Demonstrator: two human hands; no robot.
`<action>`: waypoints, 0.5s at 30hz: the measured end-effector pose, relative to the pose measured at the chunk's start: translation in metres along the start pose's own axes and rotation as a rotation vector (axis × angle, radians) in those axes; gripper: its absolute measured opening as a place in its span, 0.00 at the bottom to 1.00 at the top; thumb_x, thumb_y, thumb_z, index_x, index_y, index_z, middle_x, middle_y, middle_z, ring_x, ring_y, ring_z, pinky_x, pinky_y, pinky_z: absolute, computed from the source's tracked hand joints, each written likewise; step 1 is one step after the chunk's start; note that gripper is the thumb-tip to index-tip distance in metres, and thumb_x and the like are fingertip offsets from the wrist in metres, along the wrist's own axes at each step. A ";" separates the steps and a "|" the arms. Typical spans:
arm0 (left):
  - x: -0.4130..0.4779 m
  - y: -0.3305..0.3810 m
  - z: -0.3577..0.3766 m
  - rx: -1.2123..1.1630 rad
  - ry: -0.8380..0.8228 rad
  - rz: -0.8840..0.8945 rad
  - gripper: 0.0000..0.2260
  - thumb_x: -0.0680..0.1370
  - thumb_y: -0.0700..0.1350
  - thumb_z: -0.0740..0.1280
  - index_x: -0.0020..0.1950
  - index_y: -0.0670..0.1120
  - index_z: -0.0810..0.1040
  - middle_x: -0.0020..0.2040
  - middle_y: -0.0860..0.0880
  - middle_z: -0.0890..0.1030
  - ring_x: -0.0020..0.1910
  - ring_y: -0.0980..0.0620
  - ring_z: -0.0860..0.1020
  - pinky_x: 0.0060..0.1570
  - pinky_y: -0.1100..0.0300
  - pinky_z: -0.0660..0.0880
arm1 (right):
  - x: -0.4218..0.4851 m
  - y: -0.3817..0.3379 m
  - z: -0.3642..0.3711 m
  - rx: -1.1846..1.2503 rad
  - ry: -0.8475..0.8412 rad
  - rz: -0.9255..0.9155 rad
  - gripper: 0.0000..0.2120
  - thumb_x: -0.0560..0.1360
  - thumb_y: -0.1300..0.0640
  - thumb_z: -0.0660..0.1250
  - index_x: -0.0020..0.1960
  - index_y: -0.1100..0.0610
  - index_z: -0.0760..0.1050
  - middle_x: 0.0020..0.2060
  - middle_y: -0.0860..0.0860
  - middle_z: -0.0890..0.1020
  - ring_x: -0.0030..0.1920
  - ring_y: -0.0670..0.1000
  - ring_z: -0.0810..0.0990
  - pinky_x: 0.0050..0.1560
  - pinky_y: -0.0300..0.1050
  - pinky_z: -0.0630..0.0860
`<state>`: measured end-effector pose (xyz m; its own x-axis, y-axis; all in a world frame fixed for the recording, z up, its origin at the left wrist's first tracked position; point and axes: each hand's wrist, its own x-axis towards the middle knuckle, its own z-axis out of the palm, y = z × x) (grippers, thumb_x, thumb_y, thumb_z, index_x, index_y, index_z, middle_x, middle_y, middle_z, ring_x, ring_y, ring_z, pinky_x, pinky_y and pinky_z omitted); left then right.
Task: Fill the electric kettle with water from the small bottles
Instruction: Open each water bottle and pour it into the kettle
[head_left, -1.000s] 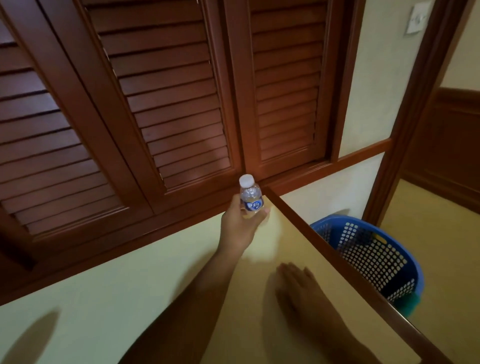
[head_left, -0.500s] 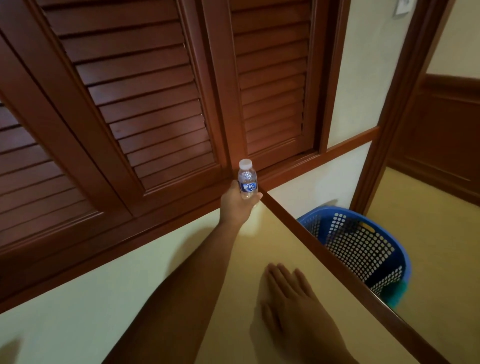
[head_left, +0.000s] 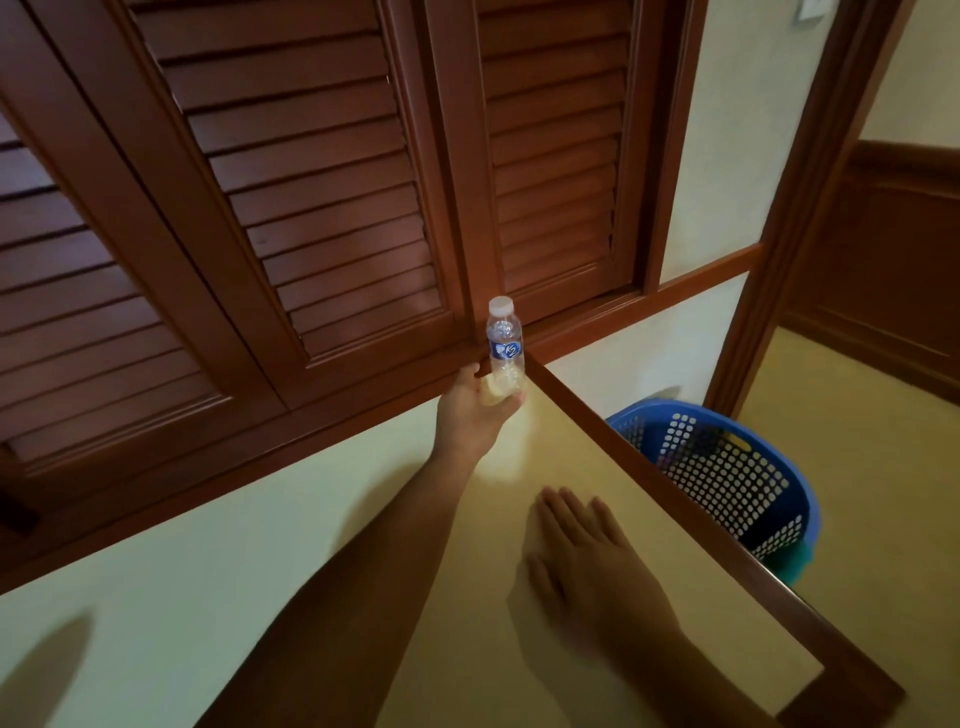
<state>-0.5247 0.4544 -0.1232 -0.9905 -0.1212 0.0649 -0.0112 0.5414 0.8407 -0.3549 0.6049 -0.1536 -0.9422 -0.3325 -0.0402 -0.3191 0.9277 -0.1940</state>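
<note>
At the table's (head_left: 597, 519) far corner, left hand (head_left: 475, 415) is gripping an upright, clear small bottle (head_left: 504, 345): white cap, blue label; right hand (head_left: 587, 561) is lying flat, fingers spread, empty.

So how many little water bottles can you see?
1. The small water bottle stands at the table's far corner, gripped low by the left hand. Others may be out of view.

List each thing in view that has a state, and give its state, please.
small bottle: upright, white cap on, held at its base
left hand: closed around the bottle
right hand: open, flat on the table
louvred shutters: closed
blue basket: upright on the floor
</note>
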 end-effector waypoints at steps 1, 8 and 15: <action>-0.007 -0.001 -0.002 -0.011 0.004 0.005 0.39 0.73 0.56 0.79 0.78 0.45 0.68 0.66 0.46 0.81 0.64 0.47 0.81 0.60 0.52 0.79 | 0.000 -0.001 -0.001 -0.004 -0.011 0.008 0.32 0.83 0.39 0.38 0.82 0.53 0.39 0.82 0.51 0.42 0.80 0.50 0.38 0.79 0.53 0.36; -0.051 -0.008 -0.015 -0.019 -0.017 0.074 0.29 0.75 0.57 0.76 0.73 0.49 0.73 0.61 0.58 0.78 0.61 0.57 0.77 0.58 0.61 0.75 | -0.002 -0.005 0.003 -0.023 -0.005 0.034 0.33 0.82 0.38 0.36 0.82 0.55 0.42 0.82 0.52 0.46 0.81 0.51 0.41 0.78 0.52 0.35; -0.114 -0.014 -0.046 -0.131 -0.021 0.069 0.25 0.76 0.57 0.76 0.70 0.55 0.75 0.68 0.54 0.80 0.68 0.58 0.77 0.68 0.57 0.77 | -0.007 -0.003 0.007 0.057 0.069 0.003 0.43 0.74 0.35 0.24 0.82 0.54 0.48 0.82 0.52 0.51 0.81 0.51 0.45 0.78 0.49 0.37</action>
<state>-0.4056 0.4221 -0.1178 -0.9910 -0.0693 0.1149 0.0737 0.4345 0.8976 -0.3469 0.6034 -0.1595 -0.9486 -0.3155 0.0262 -0.3118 0.9168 -0.2496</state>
